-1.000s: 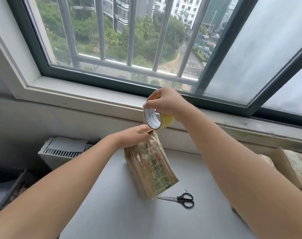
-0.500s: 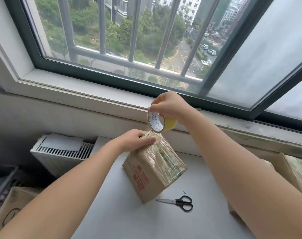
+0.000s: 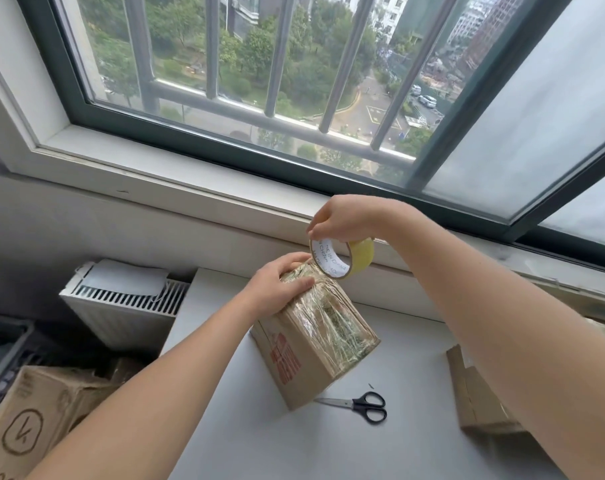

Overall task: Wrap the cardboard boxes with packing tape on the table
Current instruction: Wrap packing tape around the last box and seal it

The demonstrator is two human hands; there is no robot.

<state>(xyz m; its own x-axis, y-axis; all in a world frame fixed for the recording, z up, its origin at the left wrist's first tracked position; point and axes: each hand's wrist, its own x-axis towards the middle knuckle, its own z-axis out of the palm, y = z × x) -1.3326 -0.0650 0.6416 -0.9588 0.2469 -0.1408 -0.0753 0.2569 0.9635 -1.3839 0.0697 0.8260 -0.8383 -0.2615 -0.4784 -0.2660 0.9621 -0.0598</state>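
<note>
Finds the cardboard box directly beneath both hands, resting on the surface and apparently tipped so that its far end rises toward the roll. Shows the upper face thick with glossy, wrinkled tape, the side with red print bare. Grips that raised far end with the left hand, fingers and thumb curled over the edge, probably to stop the box sliding or turning while tape is drawn against it. Pinches the packing tape roll from above with the right hand, fingertips clamped on the rim, just beyond the left hand and at the box's upper end. Cannot tell whether a free strip runs from roll to box. Holds the roll on edge, likely so tape can pay out flat along the face. Leaves the scissors with blades together below the right forearm, just beside the box's near corner, handy for the cut. Leaves a second box lying partly hidden under the right arm, seemingly waiting its turn. Places a printed carton and a radiator off the surface, out past the left arm.
</note>
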